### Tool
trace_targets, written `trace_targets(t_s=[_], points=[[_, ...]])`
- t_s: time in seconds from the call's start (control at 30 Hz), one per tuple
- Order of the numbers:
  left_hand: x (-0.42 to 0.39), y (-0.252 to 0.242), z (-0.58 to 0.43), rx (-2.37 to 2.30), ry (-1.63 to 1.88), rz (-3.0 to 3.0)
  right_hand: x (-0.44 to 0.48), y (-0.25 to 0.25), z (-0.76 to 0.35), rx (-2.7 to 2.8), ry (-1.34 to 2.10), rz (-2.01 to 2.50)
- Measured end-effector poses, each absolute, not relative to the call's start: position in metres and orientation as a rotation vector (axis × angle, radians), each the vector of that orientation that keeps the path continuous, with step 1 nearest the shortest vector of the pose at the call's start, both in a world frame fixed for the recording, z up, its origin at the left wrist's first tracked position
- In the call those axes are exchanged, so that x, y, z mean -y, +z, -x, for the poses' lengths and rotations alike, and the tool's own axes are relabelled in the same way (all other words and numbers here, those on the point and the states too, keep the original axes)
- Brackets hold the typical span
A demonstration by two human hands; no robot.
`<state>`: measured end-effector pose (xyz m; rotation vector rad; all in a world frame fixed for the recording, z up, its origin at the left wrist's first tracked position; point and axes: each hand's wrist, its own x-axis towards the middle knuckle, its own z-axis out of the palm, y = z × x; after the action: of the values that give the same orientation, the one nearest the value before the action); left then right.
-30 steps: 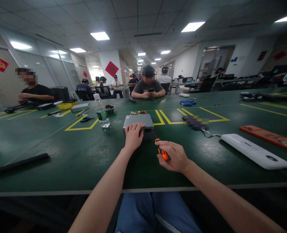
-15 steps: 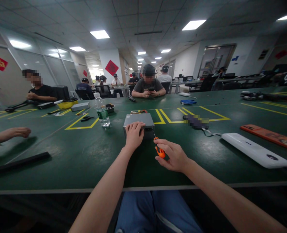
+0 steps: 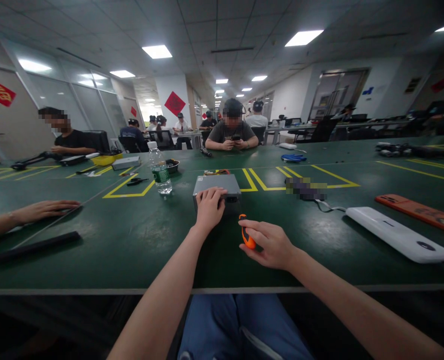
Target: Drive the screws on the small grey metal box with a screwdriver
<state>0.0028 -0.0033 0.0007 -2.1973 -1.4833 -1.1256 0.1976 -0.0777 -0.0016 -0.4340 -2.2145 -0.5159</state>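
Note:
A grey metal power supply unit (image 3: 216, 183) rests on the green table, with coloured wires behind it. My left hand (image 3: 209, 206) lies over its front left part, fingers on the top and thumb at the front face by the dark socket. To the right, my right hand (image 3: 267, 243) is closed around the orange and black handle of a screwdriver (image 3: 248, 239) between thumb and fingers. Its thin shaft points toward the unit's front right corner. I cannot tell whether the tip touches a screw.
A water bottle (image 3: 160, 170) and a bowl (image 3: 172, 165) stand left of the unit. A black bar (image 3: 37, 247) lies near another person's hand (image 3: 43, 211) at left. At right are a white device (image 3: 396, 234) and an orange phone case (image 3: 419, 212). A person (image 3: 232, 130) sits opposite.
The screwdriver handle has turned slightly in my right hand and moved a little back from the unit. At left, the other person's hand has reached rightward and lies flat on the table.

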Motion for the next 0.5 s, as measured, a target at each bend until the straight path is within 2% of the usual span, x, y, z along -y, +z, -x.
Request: trace_targets(t_s=[0.2, 0.5], points=[[0.005, 0.002, -0.004, 1.49, -1.119, 2.202, 0.082, 0.004, -0.204, 2.389, -0.536, 0.456], [0.004, 0.002, -0.005, 1.492, -1.118, 2.196, 0.075, -0.001, -0.216, 2.319, -0.476, 0.364]])
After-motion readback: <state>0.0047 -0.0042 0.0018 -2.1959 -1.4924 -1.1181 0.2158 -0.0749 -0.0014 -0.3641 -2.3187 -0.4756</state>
